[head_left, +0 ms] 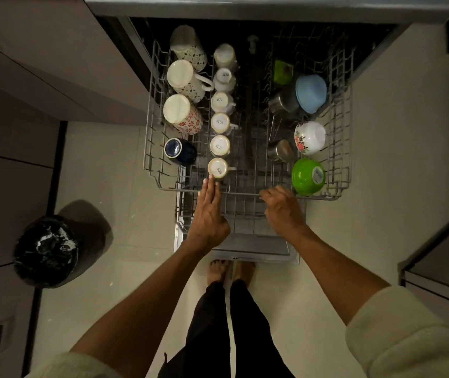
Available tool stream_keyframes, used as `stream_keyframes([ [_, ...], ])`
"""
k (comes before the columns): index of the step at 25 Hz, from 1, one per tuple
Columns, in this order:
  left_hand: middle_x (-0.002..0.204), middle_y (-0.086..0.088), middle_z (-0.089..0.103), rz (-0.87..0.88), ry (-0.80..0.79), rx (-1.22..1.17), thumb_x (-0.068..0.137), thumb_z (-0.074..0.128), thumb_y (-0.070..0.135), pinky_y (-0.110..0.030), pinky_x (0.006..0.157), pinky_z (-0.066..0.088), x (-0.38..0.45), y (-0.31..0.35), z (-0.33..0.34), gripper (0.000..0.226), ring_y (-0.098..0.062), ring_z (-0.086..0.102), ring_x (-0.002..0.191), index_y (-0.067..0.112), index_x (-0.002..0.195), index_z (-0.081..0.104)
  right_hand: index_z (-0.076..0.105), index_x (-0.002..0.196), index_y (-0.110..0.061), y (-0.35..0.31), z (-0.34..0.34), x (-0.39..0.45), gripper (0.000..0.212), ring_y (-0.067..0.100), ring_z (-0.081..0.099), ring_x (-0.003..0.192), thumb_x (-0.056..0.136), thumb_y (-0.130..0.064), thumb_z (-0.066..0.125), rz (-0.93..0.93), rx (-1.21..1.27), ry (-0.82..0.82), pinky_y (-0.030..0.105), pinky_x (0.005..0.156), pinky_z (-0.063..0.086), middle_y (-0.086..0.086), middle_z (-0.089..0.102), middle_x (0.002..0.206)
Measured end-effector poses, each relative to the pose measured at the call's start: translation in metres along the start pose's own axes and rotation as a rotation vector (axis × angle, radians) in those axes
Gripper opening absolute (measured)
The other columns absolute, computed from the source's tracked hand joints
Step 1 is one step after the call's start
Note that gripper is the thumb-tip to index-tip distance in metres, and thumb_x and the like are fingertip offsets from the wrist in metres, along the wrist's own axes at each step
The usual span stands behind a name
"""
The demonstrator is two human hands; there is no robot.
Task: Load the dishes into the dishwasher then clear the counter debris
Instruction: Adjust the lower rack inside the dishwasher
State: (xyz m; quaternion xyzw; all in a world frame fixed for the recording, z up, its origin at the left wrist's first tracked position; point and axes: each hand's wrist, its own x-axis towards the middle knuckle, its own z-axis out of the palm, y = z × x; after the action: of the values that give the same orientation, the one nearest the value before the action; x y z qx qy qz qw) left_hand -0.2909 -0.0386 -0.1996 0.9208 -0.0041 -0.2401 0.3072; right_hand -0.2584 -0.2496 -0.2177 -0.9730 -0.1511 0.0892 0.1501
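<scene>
At rack front rail [245, 194]: right hand [283, 211] curls over it, left hand [208, 214] flat, fingers straight. Rack loaded, heavy, crockery fragile; push rail evenly.

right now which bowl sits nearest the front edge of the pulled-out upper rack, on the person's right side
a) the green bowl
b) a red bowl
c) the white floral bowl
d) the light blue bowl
a: the green bowl lies upside down at the front right corner of the upper rack, just beside the right hand, while the white floral bowl and the light blue bowl sit farther back.
</scene>
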Motion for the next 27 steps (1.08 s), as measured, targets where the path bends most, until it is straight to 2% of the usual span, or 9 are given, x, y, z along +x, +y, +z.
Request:
stream_keyframes([
  [5,0.165,-0.009,-0.016,0.082,0.059,0.109,0.076,0.056,0.001,-0.044,0.125,0.000,0.050,0.015,-0.014,0.102,-0.022,-0.023,0.151,0.008,0.158,-0.004,0.074,0.084,0.002,0.027,-0.022,0.065,0.040,0.034,0.064,0.065,0.049,0.021,0.069,-0.007,0.017,0.089,0.032,0.055,0.052,0.017,0.069,0.070],
  [10,0.161,-0.013,-0.029,0.064,0.092,0.319,0.075,0.067,0.023,-0.044,0.124,-0.005,0.105,0.018,-0.020,0.118,-0.028,-0.030,0.148,0.007,0.155,-0.018,0.076,0.092,0.002,0.049,-0.031,0.121,0.043,0.040,0.068,0.070,0.052,0.018,0.073,-0.086,0.011,0.118,0.040,0.059,0.059,0.022,0.072,0.078],
  [13,0.158,-0.014,-0.035,0.082,0.095,0.450,0.073,0.073,0.033,-0.045,0.124,-0.004,0.128,0.012,-0.027,0.128,-0.029,-0.033,0.146,0.008,0.153,-0.024,0.076,0.091,0.004,0.062,-0.031,0.143,0.047,0.040,0.068,0.068,0.046,0.018,0.076,-0.177,-0.003,0.177,0.039,0.057,0.058,0.022,0.072,0.079],
  [16,0.156,-0.015,-0.038,0.095,0.106,0.498,0.073,0.071,0.031,-0.045,0.124,-0.004,0.155,0.013,-0.037,0.128,-0.030,-0.033,0.145,0.007,0.152,-0.026,0.076,0.085,0.002,0.079,-0.031,0.172,0.044,0.037,0.064,0.062,0.044,0.015,0.082,-0.207,-0.022,0.242,0.034,0.055,0.054,0.017,0.070,0.071],
  [19,0.154,-0.016,-0.041,0.050,0.145,0.517,0.074,0.068,0.033,-0.045,0.124,-0.006,0.181,0.020,-0.052,0.127,-0.031,-0.034,0.144,0.004,0.149,-0.030,0.075,0.075,-0.002,0.085,-0.035,0.203,0.021,0.033,0.060,0.066,0.059,0.006,0.085,-0.179,-0.055,0.317,0.033,0.063,0.050,0.012,0.065,0.067],
  [22,0.155,-0.015,-0.040,0.092,0.182,0.527,0.072,0.064,0.033,-0.045,0.124,-0.005,0.205,0.018,-0.062,0.125,-0.030,-0.033,0.145,0.004,0.149,-0.030,0.072,0.071,-0.004,0.090,-0.036,0.221,0.005,0.032,0.059,0.073,0.072,-0.001,0.076,-0.161,-0.088,0.405,0.033,0.067,0.045,0.011,0.065,0.069],
  [25,0.158,-0.014,-0.035,0.131,0.224,0.512,0.070,0.062,0.029,-0.046,0.125,0.000,0.228,0.016,-0.068,0.122,-0.029,-0.029,0.147,0.006,0.151,-0.026,0.074,0.075,-0.004,0.096,-0.038,0.237,0.011,0.036,0.061,0.080,0.077,-0.006,0.063,-0.123,-0.060,0.425,0.037,0.069,0.049,0.014,0.068,0.074],
  [27,0.159,-0.014,-0.033,0.143,0.249,0.505,0.069,0.062,0.029,-0.046,0.125,0.002,0.240,0.018,-0.072,0.122,-0.029,-0.028,0.148,0.005,0.152,-0.025,0.075,0.085,-0.003,0.094,-0.036,0.248,0.010,0.038,0.062,0.088,0.080,-0.002,0.067,-0.071,-0.082,0.456,0.039,0.075,0.049,0.016,0.071,0.084],
])
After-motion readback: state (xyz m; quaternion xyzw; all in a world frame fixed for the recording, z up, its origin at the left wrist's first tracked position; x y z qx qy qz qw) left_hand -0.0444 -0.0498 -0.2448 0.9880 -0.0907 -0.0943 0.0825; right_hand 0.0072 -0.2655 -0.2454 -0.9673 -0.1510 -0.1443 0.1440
